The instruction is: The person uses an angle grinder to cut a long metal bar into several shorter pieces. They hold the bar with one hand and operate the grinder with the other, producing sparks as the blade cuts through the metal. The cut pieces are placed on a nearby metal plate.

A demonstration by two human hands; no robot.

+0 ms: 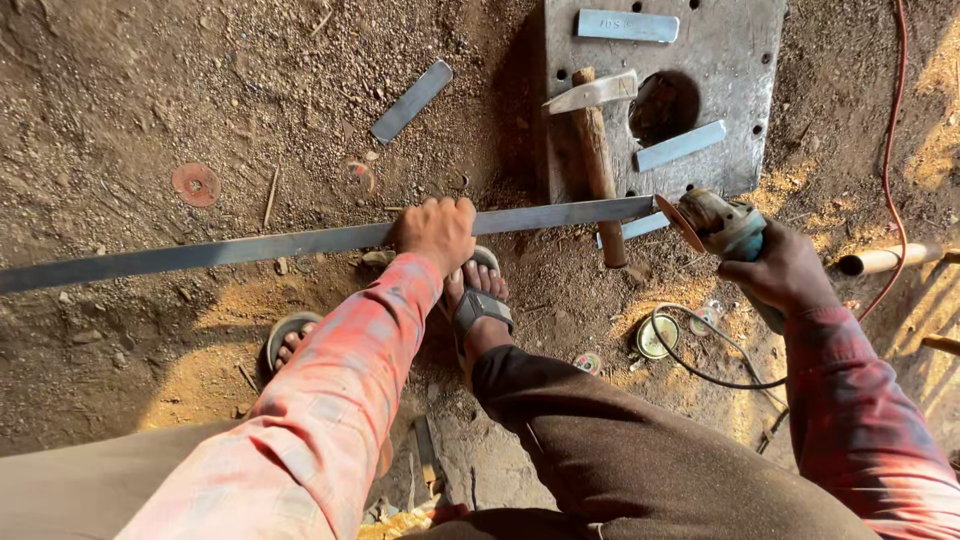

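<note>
My left hand [435, 232] clamped steel flat bar [250, 245] mid-frame; right hand [780, 270] gripped angle grinder [725, 228], disc at bar end. Advised: keep disc square.

Outdoor metal workshop, dirt floor [150, 90], steel offcuts [411, 101], hammer [594, 130]

A hammer [597, 150] lies on a steel plate [740, 120].

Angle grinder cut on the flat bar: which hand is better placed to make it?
Right, probably. The right hand holds the angle grinder, its disc at the flat bar end; the left hand grips the bar mid-length.
</note>
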